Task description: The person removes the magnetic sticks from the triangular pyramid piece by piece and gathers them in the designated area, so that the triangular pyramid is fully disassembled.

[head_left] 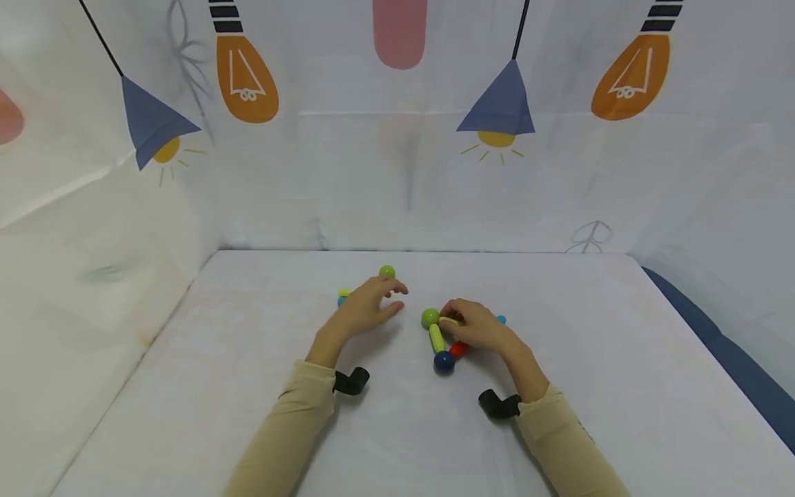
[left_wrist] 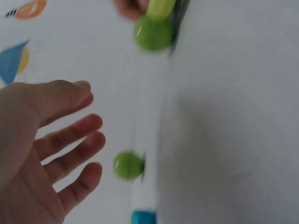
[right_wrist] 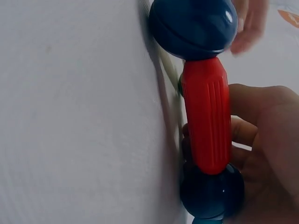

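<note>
Right hand point(head_left: 481, 328) gripping glossy ball-and-ribbed-rod toy point(head_left: 444, 342), partly hidden; left hand point(head_left: 366, 307) open, fingers spread, near blurred green ball point(head_left: 387, 272).

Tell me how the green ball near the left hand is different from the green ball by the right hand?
The far green ball lies by itself just past the left hand, untouched. The near green ball is joined to a yellow-green stick in the piece the right hand holds. Both are round, shiny and green.

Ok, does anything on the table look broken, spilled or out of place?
Nothing stands out. The right hand holds an intact ball-and-stick piece on the table; a loose green ball lies just beyond the empty left hand.
</note>
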`<state>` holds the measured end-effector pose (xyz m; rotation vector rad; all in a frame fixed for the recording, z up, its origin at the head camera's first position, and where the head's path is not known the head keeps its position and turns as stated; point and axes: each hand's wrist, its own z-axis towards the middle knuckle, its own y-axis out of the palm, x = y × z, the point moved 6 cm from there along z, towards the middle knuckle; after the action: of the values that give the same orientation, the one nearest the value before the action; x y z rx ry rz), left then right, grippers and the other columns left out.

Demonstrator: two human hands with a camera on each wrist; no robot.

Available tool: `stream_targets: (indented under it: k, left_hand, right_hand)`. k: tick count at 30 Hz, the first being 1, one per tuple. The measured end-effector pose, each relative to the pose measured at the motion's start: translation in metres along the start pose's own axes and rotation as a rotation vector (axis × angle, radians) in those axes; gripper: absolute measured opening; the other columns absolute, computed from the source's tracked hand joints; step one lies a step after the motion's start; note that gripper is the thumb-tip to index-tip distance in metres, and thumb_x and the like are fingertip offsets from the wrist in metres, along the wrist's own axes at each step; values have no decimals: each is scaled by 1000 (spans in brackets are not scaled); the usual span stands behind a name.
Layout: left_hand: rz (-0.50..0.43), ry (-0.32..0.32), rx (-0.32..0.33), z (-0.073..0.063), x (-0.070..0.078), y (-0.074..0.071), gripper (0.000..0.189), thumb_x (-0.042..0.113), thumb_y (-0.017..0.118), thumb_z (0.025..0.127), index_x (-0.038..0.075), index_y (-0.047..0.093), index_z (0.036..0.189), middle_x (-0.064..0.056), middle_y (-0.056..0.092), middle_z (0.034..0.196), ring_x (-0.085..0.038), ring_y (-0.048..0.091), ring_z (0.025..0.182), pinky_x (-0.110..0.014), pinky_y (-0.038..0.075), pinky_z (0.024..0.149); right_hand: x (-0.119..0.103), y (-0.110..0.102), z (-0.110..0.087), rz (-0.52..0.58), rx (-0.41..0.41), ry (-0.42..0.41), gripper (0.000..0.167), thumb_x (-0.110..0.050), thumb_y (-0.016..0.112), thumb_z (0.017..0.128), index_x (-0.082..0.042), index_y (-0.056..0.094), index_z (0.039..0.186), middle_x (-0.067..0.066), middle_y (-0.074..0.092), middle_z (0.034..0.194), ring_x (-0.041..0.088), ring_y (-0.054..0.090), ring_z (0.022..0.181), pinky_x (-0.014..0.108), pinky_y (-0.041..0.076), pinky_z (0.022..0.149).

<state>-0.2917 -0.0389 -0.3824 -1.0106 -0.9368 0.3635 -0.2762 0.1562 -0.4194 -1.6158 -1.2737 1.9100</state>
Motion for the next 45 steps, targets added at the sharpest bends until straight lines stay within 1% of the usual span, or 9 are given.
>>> stream_targets:
  k: [5,9,16,24,29,31,36,40,45]
  left_hand:
    - [3,74,-174,10,20,42,43,12,61,91,10,52,133,-4,54,134,-22,51,125,-36,41,104]
    - [26,89,-200,9,23,56,42,12,63,90,9,53,131,-4,59,129,-17,53,122,-32,40,105]
    - [-17,54,-143,6,18,48,35,16,67,88,11,58,121,0,64,115,-13,57,109,-30,44,99]
    - [-53,7,-178,3,10,40,33,18,70,86,12,58,116,0,64,109,-13,58,103,-30,46,94]
    - [-37,9,-185,2,9,40,35,19,69,86,13,58,118,0,64,111,-14,58,104,-30,47,94]
    - [-26,19,-178,2,9,41,35,18,69,86,12,58,119,-1,64,112,-14,59,103,-30,47,93]
    - [-7,41,-136,2,11,40,34,14,68,86,9,59,118,-3,65,110,-16,60,100,-31,48,90]
    - [8,50,-113,2,14,38,32,13,66,88,6,59,118,-6,65,106,-17,60,96,-33,48,87]
    - [39,-29,-103,1,8,33,31,17,62,91,6,57,120,-5,63,106,-16,58,95,-33,47,86]
  right_hand:
    - [-4,3,-1,15,-27,-48,23,-27,58,94,-10,63,107,1,65,99,13,57,87,32,49,78]
    - [-5,5,-3,27,-27,-58,22,-27,59,94,-11,64,107,1,65,97,11,57,84,29,48,75]
    - [-4,2,0,-1,-5,-85,21,-27,58,94,-11,65,106,-1,66,95,11,56,84,30,47,77]
    - [-3,-4,0,-20,31,-79,21,-23,58,94,-8,64,108,3,65,99,17,59,91,36,49,82]
    - [-13,-6,-1,-81,91,-92,19,-23,59,93,-11,62,107,-1,61,92,13,55,85,31,47,75]
    - [-22,-3,-3,-99,69,-109,17,-24,59,93,-11,63,103,-3,60,87,11,53,78,28,45,70]
    - [-39,11,-8,-187,-66,-120,26,-35,61,91,-11,64,99,-8,63,78,4,53,66,24,44,61]
    - [-44,15,-10,-215,-74,-104,28,-34,63,90,-9,64,100,-6,65,79,4,54,66,25,46,62]
    - [-46,21,-12,-164,-146,-114,23,-32,65,88,-12,64,99,-7,61,75,5,52,64,23,44,59]
